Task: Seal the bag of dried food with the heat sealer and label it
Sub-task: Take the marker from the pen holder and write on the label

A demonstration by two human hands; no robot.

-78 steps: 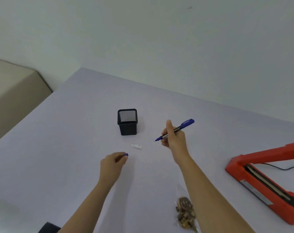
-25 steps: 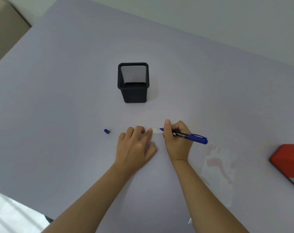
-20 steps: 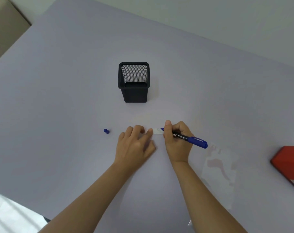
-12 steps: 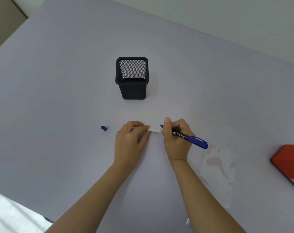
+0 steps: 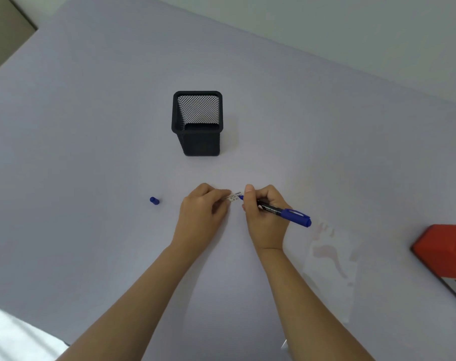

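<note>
A small white label [image 5: 234, 198] lies on the lavender table [image 5: 91, 152] between my two hands, with blue marks on it. My left hand [image 5: 202, 213] pinches the label's left end with curled fingers. My right hand [image 5: 264, 216] grips a blue marker pen [image 5: 284, 212] whose tip touches the label's right end. The pen's blue cap [image 5: 154, 200] lies loose to the left. A clear plastic bag [image 5: 331, 267] lies flat to the right of my right forearm; its dried food is out of sight. The red heat sealer [image 5: 445, 254] shows at the right edge.
A black mesh pen holder [image 5: 197, 122] stands upright behind my hands. The table's far edge meets a pale wall. A beige surface [image 5: 2, 40] lies beyond the table's left corner.
Over three seconds my view tilted down and the cap went from my left hand to the table. In the last second my left hand went from flat to pinching the label; blue marks appeared on it.
</note>
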